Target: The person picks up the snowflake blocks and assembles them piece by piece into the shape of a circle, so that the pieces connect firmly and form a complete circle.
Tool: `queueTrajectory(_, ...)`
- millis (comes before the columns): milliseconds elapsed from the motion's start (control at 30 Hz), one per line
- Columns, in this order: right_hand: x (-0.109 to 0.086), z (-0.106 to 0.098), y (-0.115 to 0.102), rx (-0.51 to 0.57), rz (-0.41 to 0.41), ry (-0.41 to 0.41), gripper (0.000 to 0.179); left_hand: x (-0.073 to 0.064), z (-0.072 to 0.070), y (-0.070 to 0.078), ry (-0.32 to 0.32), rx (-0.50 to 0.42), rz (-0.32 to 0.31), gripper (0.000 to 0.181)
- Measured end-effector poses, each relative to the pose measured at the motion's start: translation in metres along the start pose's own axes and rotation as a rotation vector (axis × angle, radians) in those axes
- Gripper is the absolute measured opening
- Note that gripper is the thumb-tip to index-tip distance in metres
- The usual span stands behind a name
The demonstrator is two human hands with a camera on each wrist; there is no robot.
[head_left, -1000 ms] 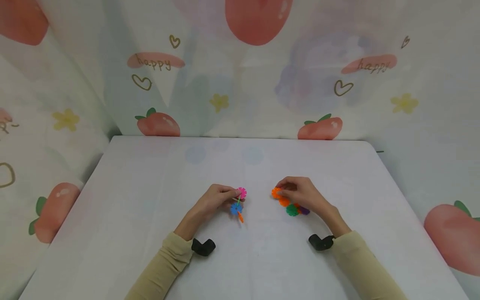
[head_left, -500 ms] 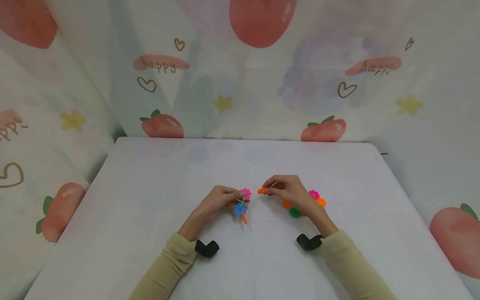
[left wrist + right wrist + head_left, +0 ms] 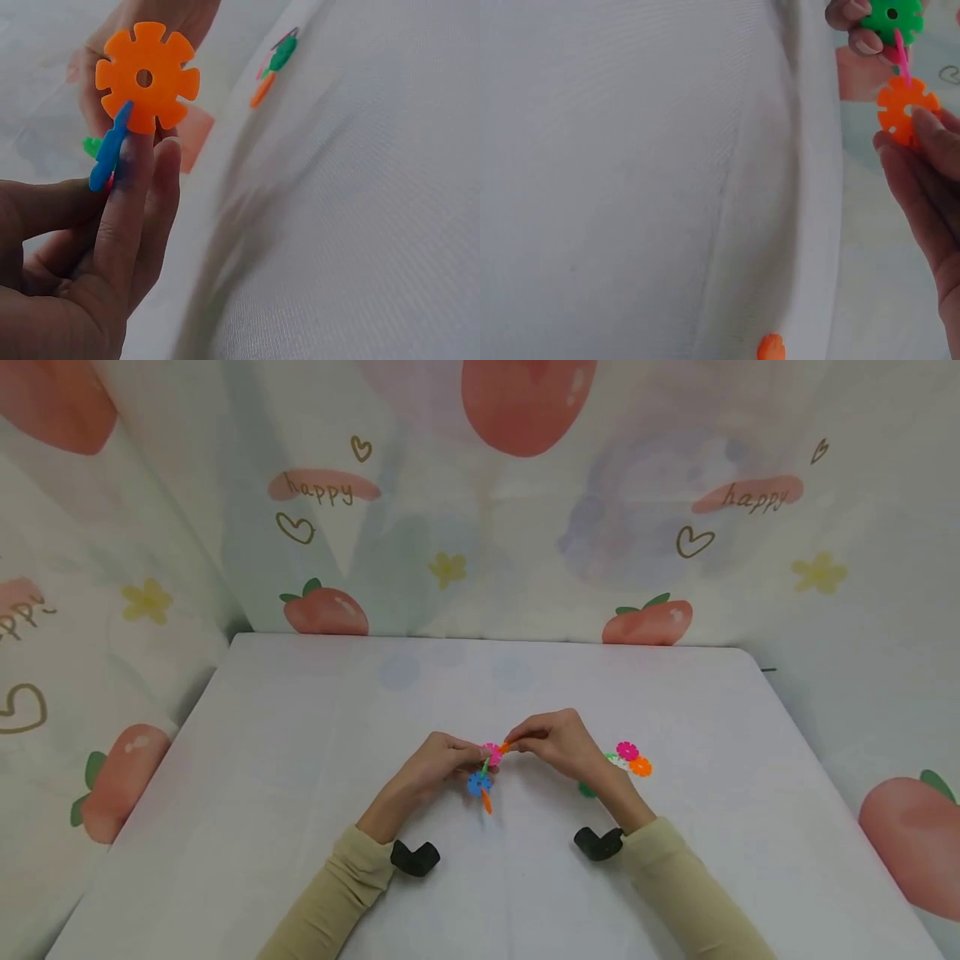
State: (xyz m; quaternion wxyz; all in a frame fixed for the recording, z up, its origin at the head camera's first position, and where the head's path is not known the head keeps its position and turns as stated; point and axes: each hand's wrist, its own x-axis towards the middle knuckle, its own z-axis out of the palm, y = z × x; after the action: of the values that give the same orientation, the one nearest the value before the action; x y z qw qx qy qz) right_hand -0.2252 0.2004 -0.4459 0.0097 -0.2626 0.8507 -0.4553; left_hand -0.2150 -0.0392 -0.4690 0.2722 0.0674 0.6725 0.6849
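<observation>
Left hand [image 3: 442,759]: thumb and fingers pinching disc chain [image 3: 485,767] up by pink disc [image 3: 492,753]. Chain runs far to near, blue disc [image 3: 479,784] then tail-end orange disc [image 3: 487,802]. Right hand [image 3: 558,745]: fingertips pinching single orange disc [image 3: 896,105], turned crossways to pink one, pretty much touching its right edge. More discs [image 3: 627,751] on counter [image 3: 375,893], off right, closer to right hand.

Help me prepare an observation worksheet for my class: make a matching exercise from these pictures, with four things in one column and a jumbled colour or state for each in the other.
Column one
1. left hand
2. right hand
3. sleeves
4. blue disc

Column two
A. beige
B. pinches an orange disc
C. joined to a green disc and another orange disc
D. holds a chain of linked discs

Pairs: 1-D, 2-B, 3-A, 4-C
</observation>
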Motion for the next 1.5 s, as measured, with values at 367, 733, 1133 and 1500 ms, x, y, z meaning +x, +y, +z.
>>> queueTrajectory(367,0.01,0.004,-0.002,-0.038,-0.121,0.0,0.01,-0.001,0.001,0.001,0.044,0.04,-0.005,0.026)
queueTrajectory(733,0.012,-0.005,-0.003,0.033,-0.026,-0.14,0.012,0.004,-0.003,0.001,-0.202,0.146,0.077,0.038)
queueTrajectory(1133,-0.005,-0.017,0.007,-0.14,0.028,-0.09,0.021,0.006,0.0,-0.005,-0.075,0.129,0.041,0.035)
queueTrajectory(1500,-0.032,-0.043,0.023,-0.281,0.226,-0.083,0.012,0.003,-0.002,-0.003,-0.032,0.137,0.032,0.038)
